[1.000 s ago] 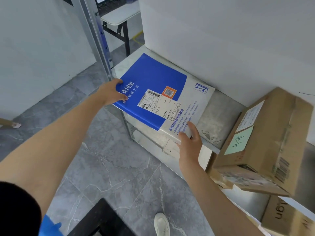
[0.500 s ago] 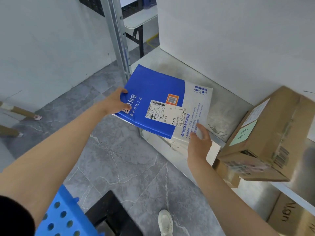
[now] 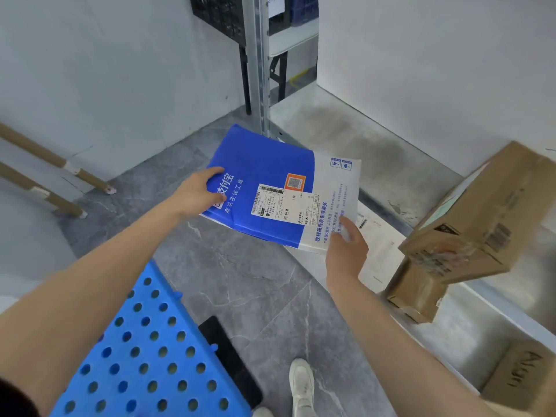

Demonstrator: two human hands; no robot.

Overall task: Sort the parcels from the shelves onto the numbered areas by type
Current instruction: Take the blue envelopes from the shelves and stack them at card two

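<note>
**Flat parcel held in two hands at the shelf's corner**

The parcel (image 3: 270,182) is a flat mailing bag, mostly blue with one white end. White letters on the blue part read "支付宝" and "商家收钱工具". Blue letters on the white end read "收钱码商家专享服务". In the middle is a white shipping label with a barcode and "830 - C7 83", and an orange sticker with a square code sits beside it.

The left hand (image 3: 198,192) grips the blue end, with the thumb on top and the fingers underneath. The right hand (image 3: 346,248) pinches the white end, thumb on top.

The parcel is at the front left corner of the shelf (image 3: 346,130), partly over the grey floor. I cannot tell if it touches the shelf.

Toward the right on the shelf a brown cardboard box (image 3: 475,212) leans tilted, and its labels are too blurred to read. On the floor in front of the shelf is a blue board with holes (image 3: 144,356).
</note>
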